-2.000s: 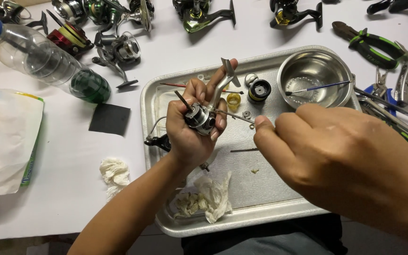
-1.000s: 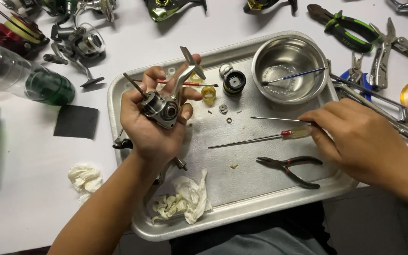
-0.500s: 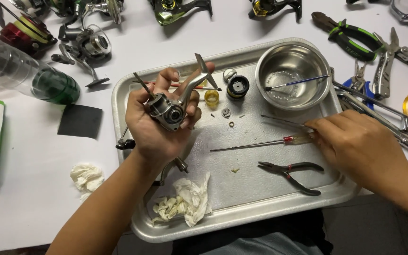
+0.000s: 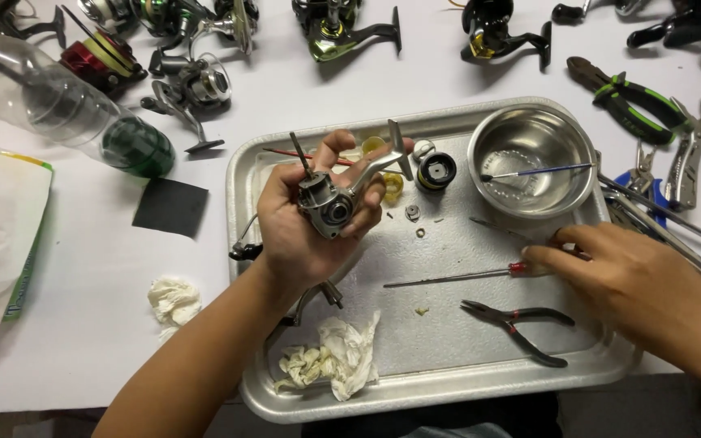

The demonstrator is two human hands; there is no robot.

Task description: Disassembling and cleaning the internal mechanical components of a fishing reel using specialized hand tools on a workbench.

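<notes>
The stripped-down reel body point(image 4: 330, 207), grey metal with its foot sticking up to the right, sits in the left hand point(image 4: 306, 235), held above the left part of the metal tray point(image 4: 448, 389). The fingers wrap it from behind and below with the open side turned up toward the face, seemingly so the inside can be looked into while anything loose falls onto the tray.

The right hand point(image 4: 626, 272) lies low over the tray's right side, fingertips on the red handle of a thin screwdriver point(image 4: 456, 277) lying flat on the tray; whether it has closed on it, I cannot tell. Small needle-nose pliers point(image 4: 517, 320) lie just below.

Tiny washers and a black spool part point(image 4: 436, 170) rest on the tray near the body, kept from rolling off. A steel bowl point(image 4: 529, 162) with a brush across it stands in the top right corner, and crumpled tissue point(image 4: 334, 357) lies at the near edge, handy for wiping.

Beyond the tray, whole reels point(image 4: 196, 85) line the table's far edge, larger pliers point(image 4: 626, 101) lie to the right, and a plastic bottle point(image 4: 66, 105) lies on its side at left.
</notes>
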